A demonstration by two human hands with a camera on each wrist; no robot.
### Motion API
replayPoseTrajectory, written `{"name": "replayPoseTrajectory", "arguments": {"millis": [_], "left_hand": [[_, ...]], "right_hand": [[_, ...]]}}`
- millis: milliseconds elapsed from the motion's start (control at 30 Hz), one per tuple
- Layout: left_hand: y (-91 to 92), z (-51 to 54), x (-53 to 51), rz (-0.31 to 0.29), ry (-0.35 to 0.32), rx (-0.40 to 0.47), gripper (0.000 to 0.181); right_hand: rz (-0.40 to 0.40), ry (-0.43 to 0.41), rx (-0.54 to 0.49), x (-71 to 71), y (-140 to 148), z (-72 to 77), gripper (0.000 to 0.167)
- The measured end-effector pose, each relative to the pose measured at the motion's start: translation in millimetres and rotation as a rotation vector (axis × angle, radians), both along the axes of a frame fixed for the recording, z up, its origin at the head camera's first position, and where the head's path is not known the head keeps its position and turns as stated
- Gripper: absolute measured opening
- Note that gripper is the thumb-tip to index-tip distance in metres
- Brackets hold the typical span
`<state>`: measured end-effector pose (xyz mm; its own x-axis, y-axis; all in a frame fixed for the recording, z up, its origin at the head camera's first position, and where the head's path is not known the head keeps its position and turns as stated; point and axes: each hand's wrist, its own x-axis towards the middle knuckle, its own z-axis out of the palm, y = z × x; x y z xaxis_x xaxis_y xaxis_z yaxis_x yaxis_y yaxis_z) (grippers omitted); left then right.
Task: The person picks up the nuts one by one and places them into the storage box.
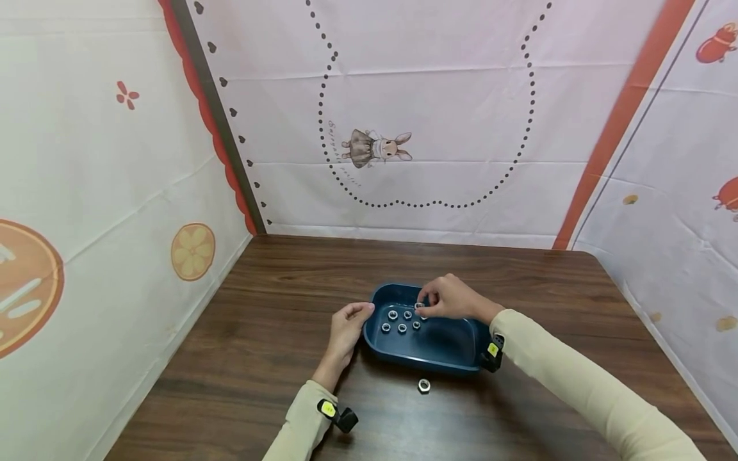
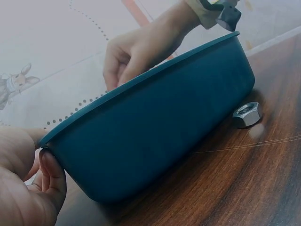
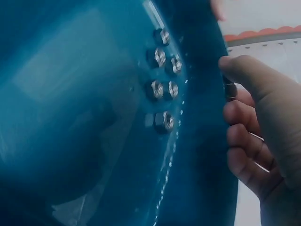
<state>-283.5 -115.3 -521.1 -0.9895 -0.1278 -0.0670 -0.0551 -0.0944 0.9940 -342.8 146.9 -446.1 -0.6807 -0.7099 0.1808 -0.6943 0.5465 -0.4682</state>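
Note:
A blue rectangular tray stands on the wooden table, with several metal hex nuts spread over its left part. My left hand pinches the rim at the tray's left end; in the left wrist view its thumb and fingers grip that corner. Over the tray, my right hand pinches a hex nut between thumb and fingertips. Most of that nut is hidden by the fingers in the right wrist view. One larger nut lies on the table in front of the tray.
The dark wooden table meets printed cloth walls at the back, left and right. A wrist camera on the right arm hangs close to the tray's right end. Another wrist camera sits on the left sleeve.

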Motion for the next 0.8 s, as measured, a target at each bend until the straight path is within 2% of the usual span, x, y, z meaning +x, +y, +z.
{"name": "replayPoseTrajectory", "arguments": {"millis": [467,633,800], "left_hand": [[0.0,-0.2,-0.4,-0.007,0.002,-0.004,0.029],[0.3,0.3,-0.3,-0.012,0.001,-0.003,0.03],[-0.1,0.3,-0.6,-0.02,-0.002,-0.003,0.031]], "right_hand": [[0.029,0.023,0.342,-5.6,-3.4,-0.5,0.021],[0.028,0.027,0.421,-5.8,-7.6,-1.8,0.028],[0.011,-0.012,0.494,-7.3,-9.9,-4.5,0.039]]}}
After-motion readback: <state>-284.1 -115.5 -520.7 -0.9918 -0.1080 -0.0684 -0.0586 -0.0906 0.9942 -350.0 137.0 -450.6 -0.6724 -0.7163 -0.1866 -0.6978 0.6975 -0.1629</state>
